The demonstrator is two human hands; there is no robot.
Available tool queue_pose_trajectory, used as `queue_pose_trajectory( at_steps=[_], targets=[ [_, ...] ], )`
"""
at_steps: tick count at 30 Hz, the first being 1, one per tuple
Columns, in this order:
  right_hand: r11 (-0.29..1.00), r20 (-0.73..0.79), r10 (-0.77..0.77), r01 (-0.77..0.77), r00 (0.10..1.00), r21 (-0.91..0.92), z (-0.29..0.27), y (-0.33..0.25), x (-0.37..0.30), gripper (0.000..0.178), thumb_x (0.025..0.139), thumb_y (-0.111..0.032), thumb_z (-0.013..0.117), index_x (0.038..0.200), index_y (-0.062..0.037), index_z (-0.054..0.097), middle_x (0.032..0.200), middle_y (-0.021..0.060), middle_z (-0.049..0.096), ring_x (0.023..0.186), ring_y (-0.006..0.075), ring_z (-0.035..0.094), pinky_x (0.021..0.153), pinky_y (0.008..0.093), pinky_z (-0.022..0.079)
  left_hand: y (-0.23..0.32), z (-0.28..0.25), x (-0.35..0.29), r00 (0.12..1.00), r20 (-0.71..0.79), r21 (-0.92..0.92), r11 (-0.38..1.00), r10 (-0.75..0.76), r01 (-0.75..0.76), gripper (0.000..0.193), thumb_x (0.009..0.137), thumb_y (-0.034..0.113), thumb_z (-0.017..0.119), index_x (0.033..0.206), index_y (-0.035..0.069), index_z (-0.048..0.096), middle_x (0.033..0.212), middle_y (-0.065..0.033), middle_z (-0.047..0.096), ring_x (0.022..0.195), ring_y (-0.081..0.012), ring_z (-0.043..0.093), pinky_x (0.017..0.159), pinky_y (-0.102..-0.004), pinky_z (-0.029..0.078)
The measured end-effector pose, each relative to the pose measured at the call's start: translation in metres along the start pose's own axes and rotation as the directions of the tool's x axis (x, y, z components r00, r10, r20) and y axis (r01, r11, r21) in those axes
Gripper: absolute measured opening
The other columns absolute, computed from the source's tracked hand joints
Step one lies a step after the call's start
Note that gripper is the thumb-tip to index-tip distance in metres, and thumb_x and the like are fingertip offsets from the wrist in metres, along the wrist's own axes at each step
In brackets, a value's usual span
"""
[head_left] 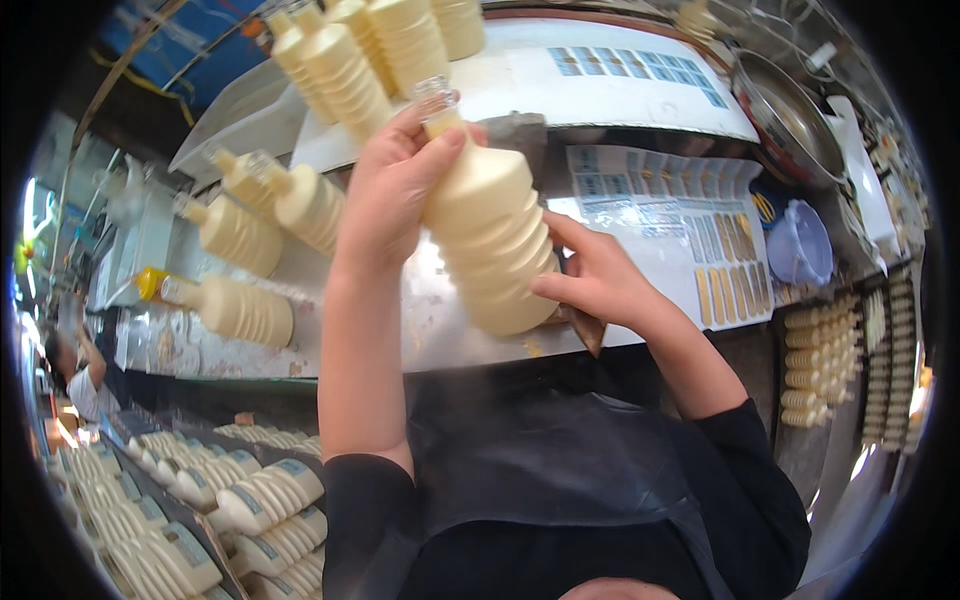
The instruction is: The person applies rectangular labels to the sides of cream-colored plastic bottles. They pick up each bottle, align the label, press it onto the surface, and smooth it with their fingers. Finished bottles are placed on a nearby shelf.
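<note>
A cream ribbed plastic bottle [485, 225] with a clear neck is tilted in front of me, above the table's near edge. My left hand [405, 175] is closed around its neck and shoulder. My right hand [600, 275] grips its lower ribbed side, the thumb on the near face and the other fingers partly hidden. A flat brown piece with a pointed corner [588, 332] shows just below my right hand; whether that hand touches it I cannot tell. Right of the bottle lies a sheet of blue and gold stickers [665, 225].
Several similar bottles [240, 235] stand on the table at left, one with a yellow cap [152, 283]. More stand on a white board [520, 60] behind, beside another sticker sheet [638, 68]. A lilac bucket [800, 245] and a round pan [790, 115] are at right. Racked bottles [265, 495] fill the lower left.
</note>
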State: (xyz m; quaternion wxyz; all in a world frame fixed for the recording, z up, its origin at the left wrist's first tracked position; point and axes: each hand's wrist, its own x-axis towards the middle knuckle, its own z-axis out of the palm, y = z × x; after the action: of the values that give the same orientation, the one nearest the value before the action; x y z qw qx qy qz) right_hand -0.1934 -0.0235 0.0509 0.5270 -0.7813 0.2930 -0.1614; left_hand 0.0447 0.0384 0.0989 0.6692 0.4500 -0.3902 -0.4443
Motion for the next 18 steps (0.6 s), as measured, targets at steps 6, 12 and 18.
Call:
queue_pose_trajectory(
  at_steps=[6, 12, 18],
  targets=[
    [0.975, -0.113, 0.192, -0.176, 0.975, 0.134, -0.002, 0.037, 0.013, 0.069, 0.082, -0.039, 0.077, 0.137, -0.0006, 0.059, 0.111, 0.0201, 0.074, 0.102, 0.0292, 0.074, 0.09, 0.0374, 0.057, -0.088, 0.029, 0.018, 0.982, -0.07, 0.636, 0.766, 0.177, -0.093, 0.068, 0.1, 0.026, 0.056, 0.155, -0.006, 0.032, 0.155, -0.0243, 0.039, 0.139, -0.0347, 0.047, 0.117, -0.041, 0.036],
    [0.956, -0.111, 0.225, -0.197, 0.968, 0.219, 0.008, 0.046, 0.015, 0.069, 0.09, -0.039, 0.072, 0.146, -0.0044, 0.051, 0.116, 0.0229, 0.072, 0.105, 0.032, 0.072, 0.092, 0.0399, 0.055, -0.109, 0.038, -0.036, 0.956, -0.249, 0.275, 0.936, -0.153, 0.221, 0.094, 0.085, 0.018, 0.075, 0.16, 0.001, 0.02, 0.147, -0.0237, 0.047, 0.131, -0.0304, 0.054, 0.108, -0.0413, 0.048],
    [0.974, -0.162, 0.2, -0.179, 0.966, 0.136, 0.005, 0.056, -0.009, 0.06, 0.092, -0.035, 0.069, 0.142, -0.004, 0.056, 0.119, 0.0226, 0.07, 0.102, 0.0332, 0.072, 0.089, 0.0385, 0.055, -0.117, 0.038, -0.039, 0.958, -0.249, 0.178, 0.966, -0.141, 0.188, 0.092, 0.088, 0.018, 0.072, 0.161, 0.0, 0.019, 0.147, -0.0211, 0.047, 0.131, -0.0289, 0.053, 0.109, -0.0398, 0.046]
  ],
)
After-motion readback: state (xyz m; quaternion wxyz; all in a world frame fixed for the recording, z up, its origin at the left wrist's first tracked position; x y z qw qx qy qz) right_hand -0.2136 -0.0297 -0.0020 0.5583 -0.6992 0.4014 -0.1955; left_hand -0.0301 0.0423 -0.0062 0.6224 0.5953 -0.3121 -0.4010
